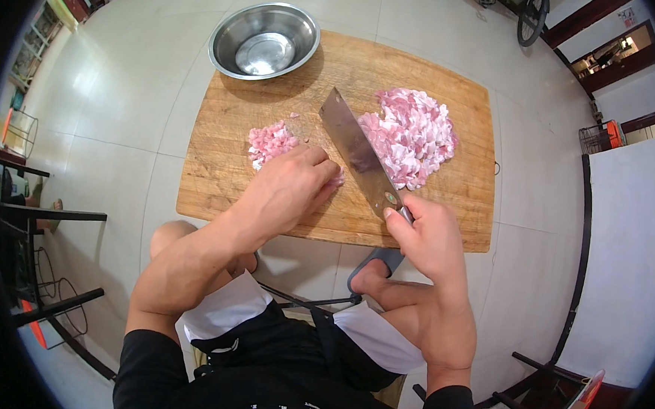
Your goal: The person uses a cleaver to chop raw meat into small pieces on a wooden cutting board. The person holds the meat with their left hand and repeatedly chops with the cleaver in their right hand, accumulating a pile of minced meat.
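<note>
While the right hand point(432, 241) is gripping the cleaver point(357, 150) by its handle, the left hand point(292, 187) is curling its fingers over soft, likely slippery raw meat point(273, 141) on the wooden board point(224, 183).

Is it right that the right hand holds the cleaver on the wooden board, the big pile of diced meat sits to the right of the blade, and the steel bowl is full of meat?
Not quite. In the head view the steel bowl is empty. The rest holds: the right hand grips the cleaver on the wooden board, with the big pile of diced meat right of the blade.
</note>
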### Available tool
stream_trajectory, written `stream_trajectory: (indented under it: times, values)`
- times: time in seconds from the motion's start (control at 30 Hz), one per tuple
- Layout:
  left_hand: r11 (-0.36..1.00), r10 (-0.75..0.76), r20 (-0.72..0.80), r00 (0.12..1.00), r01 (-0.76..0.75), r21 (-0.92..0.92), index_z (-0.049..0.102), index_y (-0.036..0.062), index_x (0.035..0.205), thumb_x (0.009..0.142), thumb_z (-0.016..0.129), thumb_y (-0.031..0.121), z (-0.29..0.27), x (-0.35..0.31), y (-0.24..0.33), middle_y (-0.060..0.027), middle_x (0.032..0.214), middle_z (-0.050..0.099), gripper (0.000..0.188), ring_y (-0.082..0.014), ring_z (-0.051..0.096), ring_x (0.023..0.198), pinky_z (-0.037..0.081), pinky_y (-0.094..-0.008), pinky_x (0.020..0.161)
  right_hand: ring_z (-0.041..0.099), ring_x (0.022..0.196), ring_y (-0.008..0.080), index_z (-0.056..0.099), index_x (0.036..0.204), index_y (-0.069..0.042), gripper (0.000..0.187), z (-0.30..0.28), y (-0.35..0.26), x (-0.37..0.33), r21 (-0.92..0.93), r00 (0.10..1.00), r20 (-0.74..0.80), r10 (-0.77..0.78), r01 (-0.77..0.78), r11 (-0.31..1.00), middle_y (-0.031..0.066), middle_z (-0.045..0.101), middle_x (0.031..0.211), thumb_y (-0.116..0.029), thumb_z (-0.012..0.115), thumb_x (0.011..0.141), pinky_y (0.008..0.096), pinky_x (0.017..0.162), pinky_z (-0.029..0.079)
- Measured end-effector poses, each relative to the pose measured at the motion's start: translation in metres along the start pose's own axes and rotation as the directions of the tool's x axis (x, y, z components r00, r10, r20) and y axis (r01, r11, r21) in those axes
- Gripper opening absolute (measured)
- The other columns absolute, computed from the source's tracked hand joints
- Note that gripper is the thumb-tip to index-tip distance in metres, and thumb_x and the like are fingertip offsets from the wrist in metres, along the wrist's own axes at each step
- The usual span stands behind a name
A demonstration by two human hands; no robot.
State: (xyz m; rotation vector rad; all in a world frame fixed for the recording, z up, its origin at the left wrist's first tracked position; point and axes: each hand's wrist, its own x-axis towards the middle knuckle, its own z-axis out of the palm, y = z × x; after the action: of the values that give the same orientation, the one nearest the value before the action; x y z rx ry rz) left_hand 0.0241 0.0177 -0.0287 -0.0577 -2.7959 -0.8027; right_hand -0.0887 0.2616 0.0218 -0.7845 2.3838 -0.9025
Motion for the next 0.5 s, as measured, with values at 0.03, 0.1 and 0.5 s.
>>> stream_trajectory:
  times: [0.03,0.1,0.5]
  values:
    - [1.000,0.005,-0.008,1.000,-0.005,0.007,0.076,0.0028,0.114,0.100,0.076,0.015,0.000,-0.001,0.000,-0.0144,0.110,0.073,0.019,-0.0374,0.071,0.100,0.059,-0.0479,0.088,0.060,0.054,0.0095,0.074,0.096,0.000,0.022,-0.003,-0.002,0.001,0.047,0.999,0.014,0.046,-0.046,0.998,0.0016,0.063,0.065,-0.020,0.071,0.106,0.0300,0.050,0.045]
    - [1.000,0.015,-0.025,1.000,-0.015,0.019,0.076,0.0034,0.116,0.100,0.076,0.015,0.003,-0.002,0.000,-0.0142,0.112,0.073,0.020,-0.0371,0.071,0.101,0.060,-0.0473,0.088,0.060,0.052,0.0102,0.073,0.098,0.000,0.023,-0.010,-0.004,0.006,0.139,0.990,0.047,0.135,-0.141,0.980,0.0024,0.064,0.068,-0.021,0.070,0.107,0.0293,0.050,0.045]
    - [0.999,-0.038,-0.111,0.993,0.034,-0.034,0.075,0.0046,0.126,0.097,0.081,0.016,-0.002,-0.007,0.003,-0.0135,0.133,0.072,0.031,-0.0365,0.072,0.117,0.061,-0.0452,0.098,0.057,0.049,0.0113,0.065,0.087,-0.002,0.026,-0.035,0.014,0.032,0.278,0.971,-0.082,0.223,-0.193,0.941,0.0025,0.063,0.066,-0.019,0.068,0.107,0.0325,0.049,0.044]
